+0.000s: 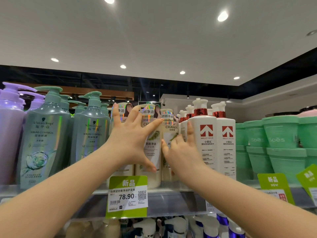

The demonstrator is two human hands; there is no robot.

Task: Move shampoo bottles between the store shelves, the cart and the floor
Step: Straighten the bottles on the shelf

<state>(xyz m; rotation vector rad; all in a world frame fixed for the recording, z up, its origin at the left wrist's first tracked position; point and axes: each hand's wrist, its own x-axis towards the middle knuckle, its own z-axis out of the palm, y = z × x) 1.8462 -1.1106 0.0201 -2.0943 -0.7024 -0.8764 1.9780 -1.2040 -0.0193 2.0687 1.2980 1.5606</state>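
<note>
Three cream shampoo bottles with holographic labels stand close together on the top shelf (pixel 171 200): a left bottle (pixel 121 111), a middle bottle (pixel 151 148) and a right bottle (pixel 169 124). My left hand (pixel 130 140) lies spread across the left and middle bottles with straight fingers, its thumb low on the middle one's front. My right hand (pixel 181 152) grips the right bottle, with the thumb on its left side and the fingers tucked in on its right, against a white bottle.
White pump bottles with red arrows (pixel 205 134) crowd the right side, with stacked green tubs (pixel 281 134) beyond. Grey-green pump bottles (pixel 42 138) and purple ones (pixel 8 126) fill the left. A green price tag (pixel 127 196) hangs from the shelf edge. More bottles (pixel 171 225) stand on the shelf below.
</note>
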